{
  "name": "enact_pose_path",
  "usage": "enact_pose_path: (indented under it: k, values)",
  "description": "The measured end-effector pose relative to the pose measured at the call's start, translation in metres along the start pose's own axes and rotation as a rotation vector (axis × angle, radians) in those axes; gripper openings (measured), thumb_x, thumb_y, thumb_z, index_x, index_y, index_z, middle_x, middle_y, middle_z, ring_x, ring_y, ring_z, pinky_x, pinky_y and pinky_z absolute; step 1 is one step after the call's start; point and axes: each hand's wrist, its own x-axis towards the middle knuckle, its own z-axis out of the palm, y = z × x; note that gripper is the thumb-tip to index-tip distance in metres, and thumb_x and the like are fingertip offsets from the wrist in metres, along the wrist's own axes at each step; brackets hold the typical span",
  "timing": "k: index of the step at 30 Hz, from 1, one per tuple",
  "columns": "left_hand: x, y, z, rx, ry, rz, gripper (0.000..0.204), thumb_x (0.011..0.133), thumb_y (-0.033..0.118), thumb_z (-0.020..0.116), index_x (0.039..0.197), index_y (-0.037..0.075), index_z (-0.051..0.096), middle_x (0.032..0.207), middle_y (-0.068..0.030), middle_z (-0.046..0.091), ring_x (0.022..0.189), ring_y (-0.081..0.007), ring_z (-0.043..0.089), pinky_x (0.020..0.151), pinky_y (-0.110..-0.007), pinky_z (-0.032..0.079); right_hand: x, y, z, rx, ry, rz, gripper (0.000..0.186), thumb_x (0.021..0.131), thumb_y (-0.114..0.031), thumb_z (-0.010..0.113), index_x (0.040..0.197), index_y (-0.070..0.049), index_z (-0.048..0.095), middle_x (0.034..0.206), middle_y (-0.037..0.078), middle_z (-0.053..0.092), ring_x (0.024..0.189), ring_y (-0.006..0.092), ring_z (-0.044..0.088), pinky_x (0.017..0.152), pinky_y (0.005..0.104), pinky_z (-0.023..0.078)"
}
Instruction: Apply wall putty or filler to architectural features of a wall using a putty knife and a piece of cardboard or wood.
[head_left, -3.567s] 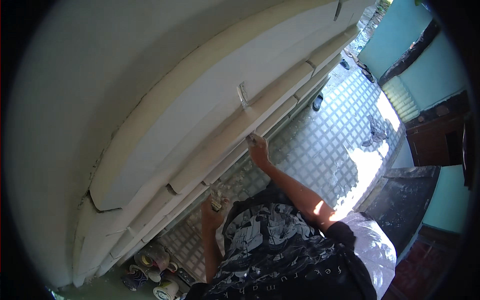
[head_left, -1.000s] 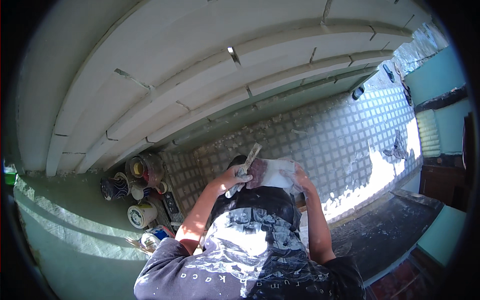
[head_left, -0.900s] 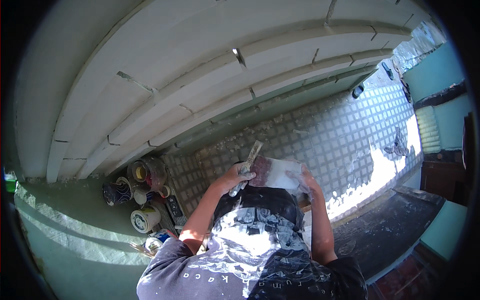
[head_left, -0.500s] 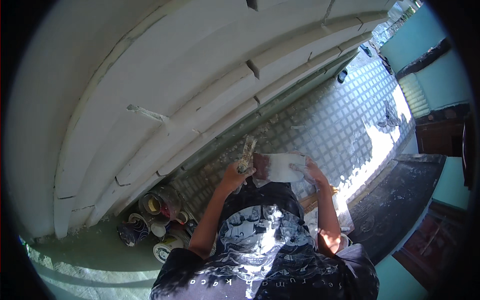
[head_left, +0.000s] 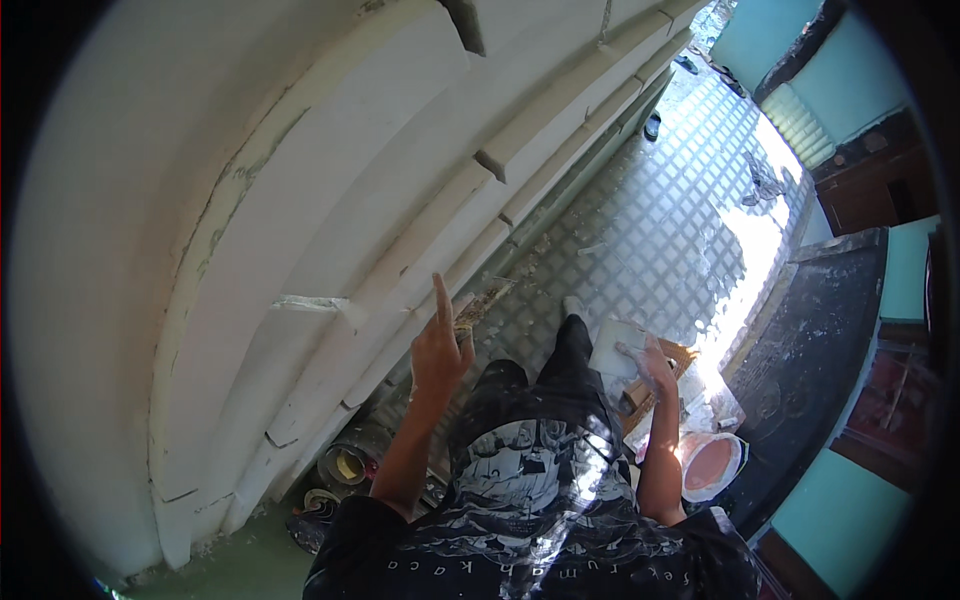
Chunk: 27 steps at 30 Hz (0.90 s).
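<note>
My left hand [head_left: 440, 352] is raised near the white stepped wall moulding [head_left: 400, 270], index finger pointing up, and grips a putty knife [head_left: 484, 300] whose smeared blade points right, away from the wall. My right hand [head_left: 655, 366] sits lower on the right, holding a flat white plaster board [head_left: 612, 345] by its edge. The knife and the board are apart. My dark, plaster-spattered shirt and trousers [head_left: 530, 470] fill the lower middle.
A patterned tiled floor [head_left: 680, 220] runs along the wall, with debris at its base. A pinkish bucket [head_left: 710, 465] stands by my right side. Rolls and round tins [head_left: 340, 468] lie at the wall's foot, lower left. A dark slab [head_left: 810, 350] lies on the right.
My left hand with the putty knife has lifted away from the board toward the wall. My right hand has lowered the board to the right. The view has swung toward the wall.
</note>
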Motion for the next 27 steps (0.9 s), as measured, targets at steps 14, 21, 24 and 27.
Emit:
enact_pose_path:
  k: [14,21,24,27]
  values:
    - [0.043,0.056,-0.041,-0.019,0.310,-0.562,0.103,0.071,-0.002,0.053,0.141,0.002,-0.022,0.082,-0.0299,0.059,0.073,-0.0469,0.059,0.068,-0.049,0.047,0.080,-0.035,-0.045,0.034,-0.138,-0.073,0.044,0.078,-0.007,0.064,0.121,0.000,0.053,0.106,0.009,0.061,0.094,0.0177,0.058,0.083,0.0287,0.047]
    - [0.022,0.034,-0.061,-0.517,0.566,-0.755,0.096,0.076,-0.010,0.047,0.144,0.012,-0.018,0.080,-0.0198,0.062,0.060,-0.0202,0.058,0.052,-0.030,0.048,0.131,-0.064,-0.050,-0.028,-0.358,-0.071,0.045,0.079,-0.005,0.063,0.122,0.001,0.052,0.107,0.009,0.062,0.095,0.0176,0.060,0.084,0.0291,0.047]
    - [0.019,0.029,-0.062,-0.653,0.630,-0.657,0.091,0.078,-0.013,0.044,0.145,0.014,-0.012,0.083,-0.0174,0.063,0.058,-0.0113,0.055,0.050,-0.023,0.048,0.149,-0.071,-0.041,-0.048,-0.399,-0.071,0.048,0.079,-0.006,0.063,0.125,0.000,0.051,0.110,0.010,0.062,0.097,0.0177,0.059,0.085,0.0294,0.047]
    - [0.016,0.022,-0.058,-0.652,0.700,-0.562,0.088,0.080,-0.013,0.043,0.145,0.015,-0.009,0.085,-0.0161,0.063,0.056,-0.0125,0.055,0.051,-0.024,0.049,0.162,-0.078,-0.030,-0.094,-0.457,-0.120,0.050,0.079,-0.007,0.064,0.126,-0.001,0.051,0.112,0.010,0.061,0.099,0.0178,0.058,0.087,0.0296,0.046]
